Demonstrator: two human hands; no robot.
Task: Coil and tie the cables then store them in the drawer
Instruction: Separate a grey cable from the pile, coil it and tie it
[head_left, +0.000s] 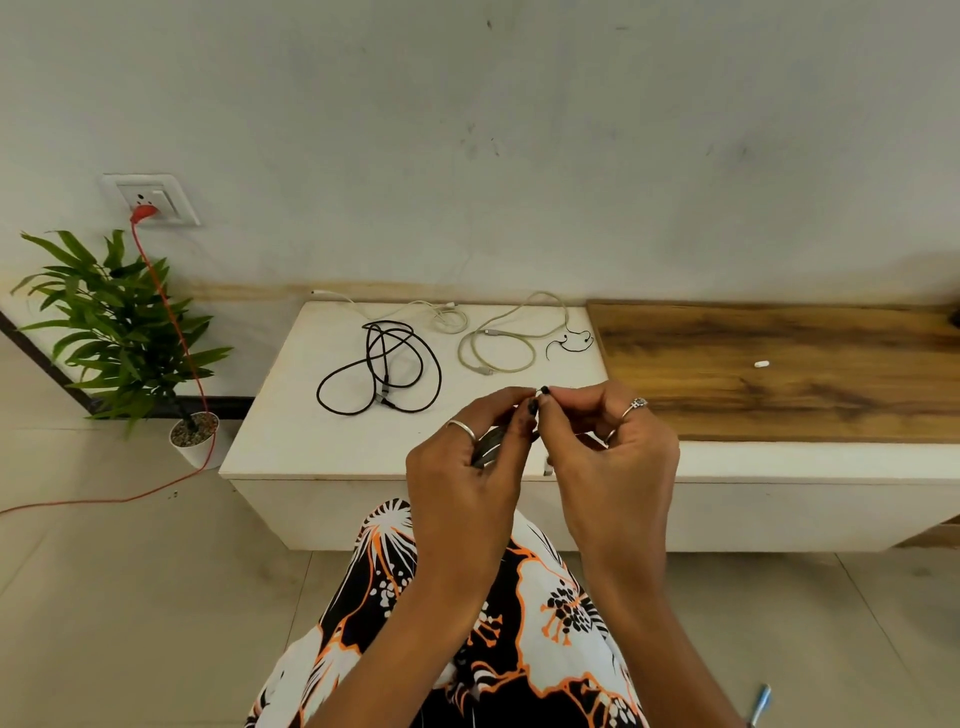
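Now the left hand (467, 467) is gripping a small grey coiled cable (491, 447) over the white cabinet (291, 441), while the right hand (602, 441) is pinching its thin tie. It looks light and bendy, so holding the bundle's middle seems best.

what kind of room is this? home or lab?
Probably a home or small office room, not a lab: a low white cabinet against a plain wall, a potted plant on the tiled floor, and a wall socket with a red cord plugged in.
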